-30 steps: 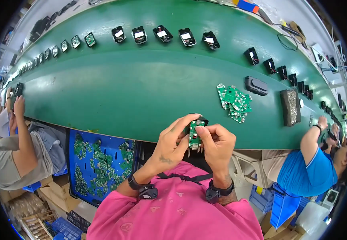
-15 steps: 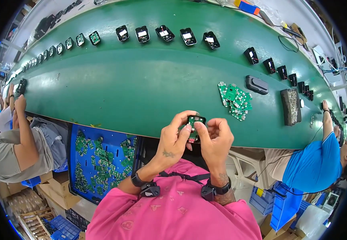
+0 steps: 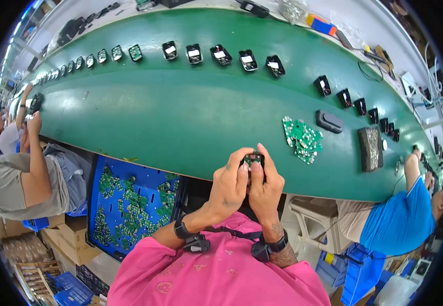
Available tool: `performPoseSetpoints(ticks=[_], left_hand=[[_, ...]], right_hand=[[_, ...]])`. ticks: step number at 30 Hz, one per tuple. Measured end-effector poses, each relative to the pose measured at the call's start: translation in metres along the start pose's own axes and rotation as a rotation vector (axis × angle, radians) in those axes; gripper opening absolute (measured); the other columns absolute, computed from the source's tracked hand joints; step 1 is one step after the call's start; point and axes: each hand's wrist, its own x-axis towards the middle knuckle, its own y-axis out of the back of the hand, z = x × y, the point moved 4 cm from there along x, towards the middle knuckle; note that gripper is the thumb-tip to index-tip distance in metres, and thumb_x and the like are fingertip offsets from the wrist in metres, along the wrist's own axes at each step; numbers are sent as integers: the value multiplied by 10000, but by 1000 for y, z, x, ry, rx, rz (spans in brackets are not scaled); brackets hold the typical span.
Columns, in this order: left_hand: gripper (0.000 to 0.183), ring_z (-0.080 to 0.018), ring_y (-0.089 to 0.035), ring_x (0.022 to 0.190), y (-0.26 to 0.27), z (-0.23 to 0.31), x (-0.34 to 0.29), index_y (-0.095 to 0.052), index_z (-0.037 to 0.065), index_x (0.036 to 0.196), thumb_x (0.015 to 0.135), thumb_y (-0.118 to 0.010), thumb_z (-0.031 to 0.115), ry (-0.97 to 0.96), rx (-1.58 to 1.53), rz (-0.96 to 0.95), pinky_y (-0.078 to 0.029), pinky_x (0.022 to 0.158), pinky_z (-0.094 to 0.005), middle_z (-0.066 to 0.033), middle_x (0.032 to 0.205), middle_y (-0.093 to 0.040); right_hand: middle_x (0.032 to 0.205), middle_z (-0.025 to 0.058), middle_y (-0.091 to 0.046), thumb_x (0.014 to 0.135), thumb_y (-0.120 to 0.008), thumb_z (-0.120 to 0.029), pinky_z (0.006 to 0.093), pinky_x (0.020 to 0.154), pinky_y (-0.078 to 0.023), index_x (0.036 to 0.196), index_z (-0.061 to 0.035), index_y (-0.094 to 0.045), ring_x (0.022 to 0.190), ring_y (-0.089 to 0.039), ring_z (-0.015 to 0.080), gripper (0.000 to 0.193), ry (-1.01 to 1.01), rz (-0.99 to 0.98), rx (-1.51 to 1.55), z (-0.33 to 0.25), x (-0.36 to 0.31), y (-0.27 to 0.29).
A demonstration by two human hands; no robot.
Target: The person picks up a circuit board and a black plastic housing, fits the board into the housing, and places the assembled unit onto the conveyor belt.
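Note:
Between both hands, at the near edge of the green table (image 3: 180, 117), sits a small black plastic housing (image 3: 245, 160) with a green circuit board (image 3: 254, 158) inside it. My left hand (image 3: 226, 183) is closed round its left side, index finger along the top rim. My right hand (image 3: 266, 191) grips the right side, its index finger bent over the far corner. Both thumbs press side by side on the board's lower part, which they hide. To the right, loose green circuit boards (image 3: 304, 138) lie in a pile, with a dark grey oblong case (image 3: 329, 121) just beyond.
Black housings (image 3: 194, 53) form a long row across the back, those farther left holding green boards (image 3: 135, 52). A dark foam block (image 3: 370, 148) stands at right. Below the table's left edge is a blue tray (image 3: 99, 196) of boards. Co-workers sit left (image 3: 12, 178) and right (image 3: 397, 222).
My right fingers have closed in round the housing, and my thumbs have come together over the board. The hands have shifted slightly right. The whole view has moved a little.

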Motion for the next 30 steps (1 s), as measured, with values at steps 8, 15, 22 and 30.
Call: performPoseSetpoints(ticks=[8, 15, 22, 30], left_hand=[[313, -177, -614, 509, 89, -64, 95, -496, 36, 1285, 1002, -452, 160, 226, -88, 162, -510, 481, -318, -110, 813, -633], [313, -188, -630, 482, 238, -133, 266, -504, 22, 1289, 987, -459, 88, 152, 292, 384, -482, 424, -317, -137, 851, -668], [400, -374, -703, 726, 241, -190, 323, -521, 28, 1305, 908, -472, 15, 172, 754, 396, -574, 677, -468, -211, 900, -696], [667, -437, -644, 1040, 169, -93, 290, -429, 75, 1450, 822, -634, 168, -437, 972, 137, -552, 843, -491, -282, 1434, -472]], right_hand=[[663, 104, -590, 979, -609, -181, 360, 538, -455, 1252, 41, -597, 542, -562, 225, 352, -37, -124, -117, 23, 18, -43], [686, 95, -617, 913, -677, -91, 312, 516, -437, 1083, 16, -663, 529, -550, 171, 201, 133, -93, -140, 39, 7, -42], [706, 102, -635, 902, -689, -97, 306, 516, -451, 1021, 12, -674, 533, -567, 177, 162, 24, -107, -132, 43, 11, -47], [730, 112, -661, 899, -697, -115, 327, 529, -481, 993, -1, -686, 554, -609, 202, 148, 58, -47, -134, 42, 14, -41]])
